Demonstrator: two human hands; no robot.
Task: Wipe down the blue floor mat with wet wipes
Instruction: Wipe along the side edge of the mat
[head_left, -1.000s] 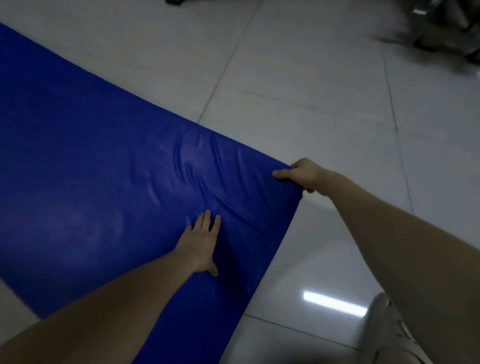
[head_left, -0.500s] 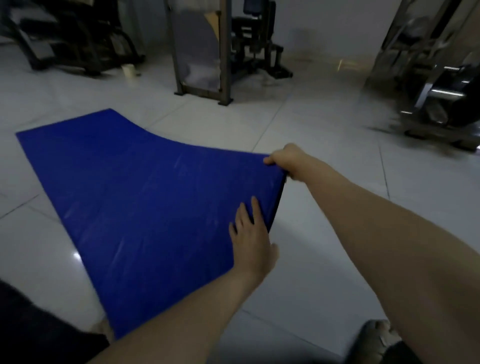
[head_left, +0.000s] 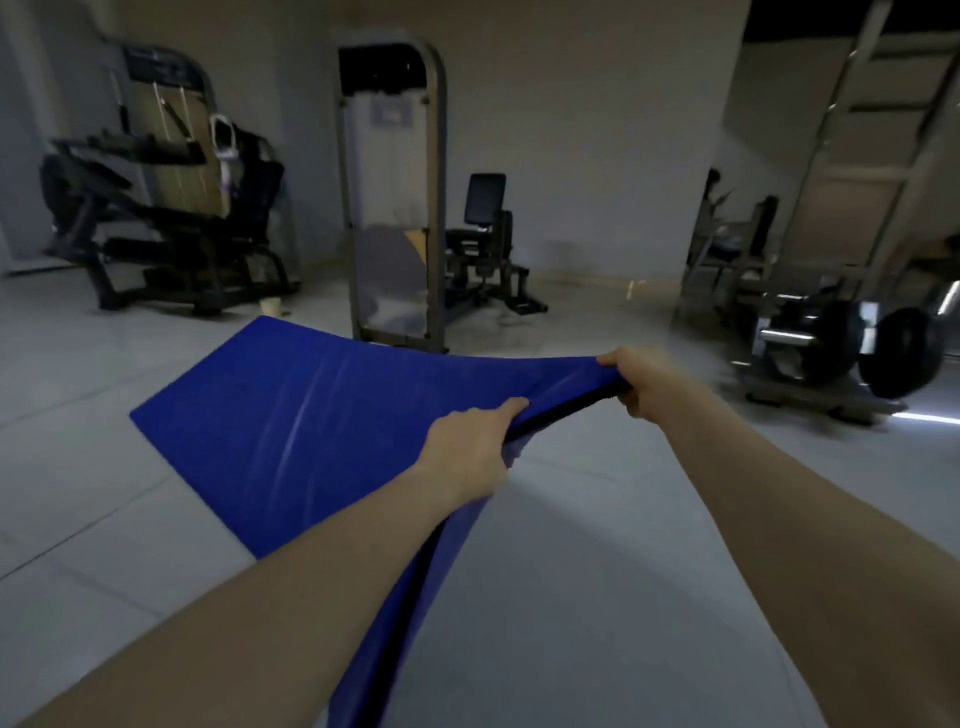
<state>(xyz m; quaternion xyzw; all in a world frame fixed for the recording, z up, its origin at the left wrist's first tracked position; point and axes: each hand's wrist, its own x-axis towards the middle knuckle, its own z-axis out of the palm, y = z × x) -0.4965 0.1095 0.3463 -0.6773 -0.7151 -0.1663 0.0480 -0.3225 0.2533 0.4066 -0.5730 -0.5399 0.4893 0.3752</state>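
The blue floor mat (head_left: 311, 415) fills the middle of the frame. Its far part lies flat on the floor at centre left, and its near edge is raised off the floor and sags between two hands. A dark strip shows along that raised edge and runs down to the bottom of the frame beside the left forearm.

The pale tiled floor (head_left: 623, 571) spreads around the mat on all sides. At the upper left stands a black exercise machine (head_left: 166, 218) against the wall. A tall weight-stack machine (head_left: 389, 208) stands at upper centre, just behind the far edge of the mat, with a black padded seat (head_left: 483, 208) to its right. At the right of the frame a metal rack (head_left: 831, 156) rises at a slant, with dark weight plates (head_left: 904, 358) low beside it.

The left hand (head_left: 467, 447), at centre, grips the raised edge with its fingers curled over the top of the mat. The right hand (head_left: 644, 384), up and to the right of it, is closed round the lifted corner, thumb on top.

A small pale round object (head_left: 272, 306) sits on the floor near the black machine, too blurred to identify.
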